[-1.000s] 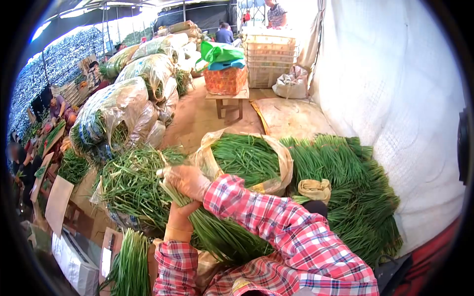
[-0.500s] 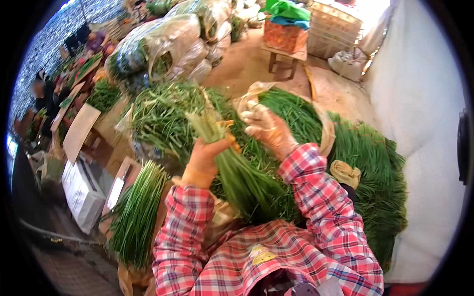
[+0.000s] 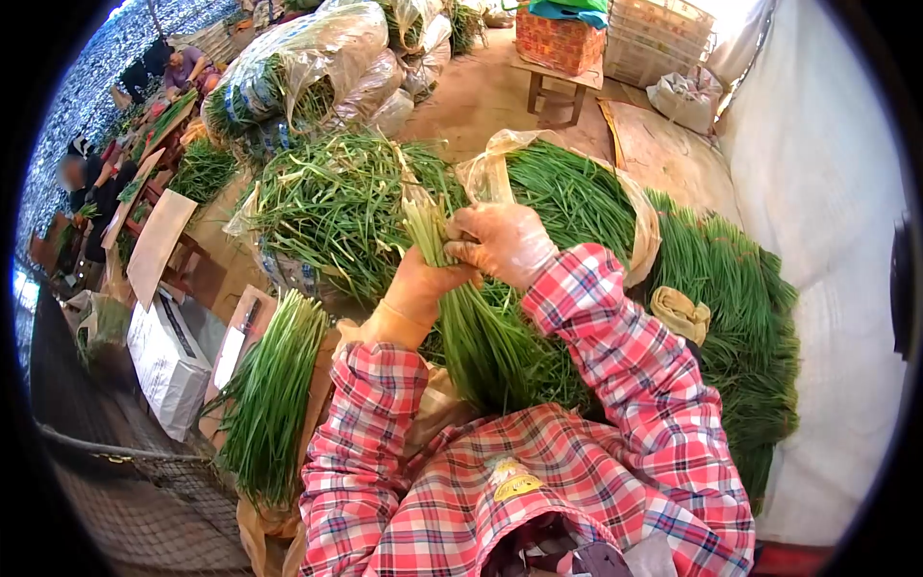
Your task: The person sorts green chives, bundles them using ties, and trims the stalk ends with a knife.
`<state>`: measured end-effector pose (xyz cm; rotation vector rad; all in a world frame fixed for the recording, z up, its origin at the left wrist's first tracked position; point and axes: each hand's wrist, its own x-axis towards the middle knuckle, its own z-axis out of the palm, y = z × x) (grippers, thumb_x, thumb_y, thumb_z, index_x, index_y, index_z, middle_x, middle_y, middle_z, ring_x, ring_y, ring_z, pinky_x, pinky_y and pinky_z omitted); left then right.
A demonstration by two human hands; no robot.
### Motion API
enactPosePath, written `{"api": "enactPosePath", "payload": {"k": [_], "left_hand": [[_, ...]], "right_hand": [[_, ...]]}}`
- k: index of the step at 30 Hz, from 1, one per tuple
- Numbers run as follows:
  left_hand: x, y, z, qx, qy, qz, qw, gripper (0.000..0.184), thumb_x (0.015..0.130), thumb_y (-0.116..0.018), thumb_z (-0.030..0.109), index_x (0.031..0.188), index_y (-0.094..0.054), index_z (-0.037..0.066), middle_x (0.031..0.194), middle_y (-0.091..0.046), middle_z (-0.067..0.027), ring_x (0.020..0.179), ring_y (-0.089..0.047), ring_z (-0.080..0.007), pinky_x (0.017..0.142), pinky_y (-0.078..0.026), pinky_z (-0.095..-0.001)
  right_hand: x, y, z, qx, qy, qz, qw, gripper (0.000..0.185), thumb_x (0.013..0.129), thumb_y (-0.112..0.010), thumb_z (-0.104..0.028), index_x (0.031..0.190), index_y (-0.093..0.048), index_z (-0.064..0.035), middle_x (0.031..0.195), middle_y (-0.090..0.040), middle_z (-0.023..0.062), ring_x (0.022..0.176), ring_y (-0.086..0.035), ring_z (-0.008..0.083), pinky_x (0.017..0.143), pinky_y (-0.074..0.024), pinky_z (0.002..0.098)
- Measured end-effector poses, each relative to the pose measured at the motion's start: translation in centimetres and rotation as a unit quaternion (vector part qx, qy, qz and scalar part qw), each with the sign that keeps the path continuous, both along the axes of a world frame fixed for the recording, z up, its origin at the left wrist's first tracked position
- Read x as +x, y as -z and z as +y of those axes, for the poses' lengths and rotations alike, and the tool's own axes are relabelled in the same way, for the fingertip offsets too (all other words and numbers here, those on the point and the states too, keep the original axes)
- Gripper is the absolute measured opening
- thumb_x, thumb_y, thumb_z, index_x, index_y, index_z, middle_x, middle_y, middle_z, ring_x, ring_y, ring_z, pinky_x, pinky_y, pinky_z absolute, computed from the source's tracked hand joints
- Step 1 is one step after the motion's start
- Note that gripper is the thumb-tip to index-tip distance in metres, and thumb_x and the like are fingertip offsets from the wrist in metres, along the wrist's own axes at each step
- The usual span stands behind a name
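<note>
In the head view, your left grip (image 3: 420, 288) is closing round a bunch of long green stalks (image 3: 486, 351), holding it in front of your chest. The bunch's pale ends are pointing up and away from you, and its green leaves are hanging down towards your checked shirt (image 3: 567, 462). Your right grip (image 3: 502, 242) is touching the bunch just beside the pale ends, its fingers bending inward; you cannot tell from here whether it is pinching any stalks.

Beyond your hands, a loose heap of greens (image 3: 327, 216) is spreading out to the left, and an open sack (image 3: 646, 240) is holding more straight green stalks near your right hand. Further right, a broad stack of bundles (image 3: 726, 308) is lying along the white sheet (image 3: 836, 288). On your left, another bunch (image 3: 269, 404) is resting on a brown board, its pale ends facing away from you, and a white box (image 3: 168, 370) is standing near it. Further off, plastic-wrapped bales (image 3: 312, 62) are sitting on the floor, and a red basket (image 3: 558, 43) is standing on a small wooden bench (image 3: 579, 77). At the upper left, a person (image 3: 185, 69) is sitting well apart from you.
</note>
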<state>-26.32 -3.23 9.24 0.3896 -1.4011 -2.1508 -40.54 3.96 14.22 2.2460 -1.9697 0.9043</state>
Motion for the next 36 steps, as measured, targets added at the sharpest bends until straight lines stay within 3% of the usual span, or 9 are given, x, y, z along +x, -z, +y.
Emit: {"api": "enactPosePath", "payload": {"k": [5,8,12,15,22,24,26,30,36], "left_hand": [[0.8,-0.9,0.9,0.004,0.013,-0.022,1.000,0.040,0.070,-0.065,0.003,0.109,-0.055,-0.001,0.082,-0.061,-0.0070,0.071,-0.061,-0.0194,0.068,-0.049,-0.0301],[1.8,-1.1,0.6,0.006,0.022,-0.039,0.999,0.044,0.070,-0.066,0.004,0.112,-0.053,-0.002,0.082,-0.061,-0.0068,0.071,-0.061,-0.0192,0.068,-0.049,-0.0303],[1.8,-1.8,0.5,0.018,0.049,-0.050,0.997,0.047,0.070,-0.068,0.006,0.113,-0.052,-0.003,0.082,-0.062,-0.0066,0.071,-0.062,-0.0189,0.068,-0.048,-0.0299],[1.2,-1.6,0.8,0.005,0.064,-0.052,0.997,0.046,0.069,-0.068,0.008,0.111,-0.053,-0.004,0.081,-0.062,-0.0071,0.071,-0.062,-0.0192,0.069,-0.049,-0.0302],[3.8,-0.4,-0.6,0.051,-0.006,0.002,0.999,0.045,0.071,-0.068,0.005,0.113,-0.052,-0.002,0.089,-0.063,-0.0107,0.074,-0.063,-0.0224,0.070,-0.053,-0.0363],[5.4,0.1,-1.4,0.078,-0.077,0.021,0.994,0.038,0.071,-0.066,0.003,0.107,-0.054,-0.003,0.091,-0.062,-0.0127,0.073,-0.063,-0.0226,0.066,-0.054,-0.0339],[6.1,0.0,-1.9,0.092,-0.127,0.022,0.987,0.032,0.073,-0.067,0.003,0.103,-0.056,-0.002,0.088,-0.062,-0.0118,0.073,-0.063,-0.0225,0.067,-0.054,-0.0335],[4.6,-1.5,-1.4,0.073,-0.150,0.013,0.986,0.022,0.076,-0.067,0.004,0.095,-0.056,0.000,0.082,-0.062,-0.0102,0.074,-0.063,-0.0204,0.067,-0.053,-0.0326],[2.9,-2.8,0.1,-0.032,-0.170,-0.002,0.985,0.029,0.083,-0.062,0.009,0.108,-0.054,-0.004,0.107,-0.060,-0.0118,0.097,-0.058,-0.0183,0.082,-0.049,-0.0286]], "right_hand": [[-3.0,-1.1,-1.5,-0.058,0.103,-0.032,0.992,0.020,0.081,-0.056,-0.026,0.088,-0.058,-0.0069,0.078,-0.060,0.0094,0.075,-0.059,0.0275,0.068,-0.0492,0.0353],[-9.3,-2.3,-1.4,-0.097,0.243,-0.359,0.896,0.016,0.085,-0.056,-0.018,0.083,-0.063,-0.0029,0.078,-0.063,0.0074,0.071,-0.059,0.0171,0.069,-0.0492,0.0297],[-5.8,-1.7,-0.4,0.182,0.071,-0.165,0.967,0.033,0.084,-0.060,-0.035,0.101,-0.065,-0.0066,0.091,-0.065,0.0061,0.081,-0.058,0.0131,0.072,-0.0464,0.0283],[-3.4,1.1,-1.7,0.192,-0.065,-0.362,0.910,0.035,0.081,-0.063,-0.035,0.099,-0.065,-0.0044,0.091,-0.065,0.0069,0.081,-0.058,0.0137,0.073,-0.0459,0.0281],[-9.5,-0.2,-3.1,-0.146,0.036,-0.837,0.525,0.022,0.081,-0.065,-0.025,0.086,-0.058,-0.0047,0.077,-0.059,0.0054,0.068,-0.057,0.0157,0.063,-0.0507,0.0317],[-16.5,4.9,-3.9,0.031,0.062,-0.478,0.876,0.035,0.082,-0.064,-0.026,0.107,-0.054,-0.0026,0.091,-0.062,0.0095,0.075,-0.060,0.0186,0.069,-0.0523,0.0330],[-10.5,3.9,-1.5,0.374,0.238,0.064,0.894,0.046,0.075,-0.067,-0.020,0.116,-0.054,-0.0038,0.107,-0.061,0.0108,0.099,-0.058,0.0209,0.087,-0.0450,0.0302],[-3.4,3.2,0.4,0.229,-0.036,-0.450,0.863,0.058,0.074,-0.070,-0.030,0.123,-0.050,-0.0067,0.105,-0.061,0.0134,0.100,-0.057,0.0237,0.090,-0.0432,0.0310],[2.4,2.8,-1.0,0.190,0.024,-0.210,0.959,0.047,0.074,-0.065,-0.045,0.107,-0.063,-0.0120,0.094,-0.064,0.0133,0.092,-0.060,0.0284,0.081,-0.0457,0.0359]]}}
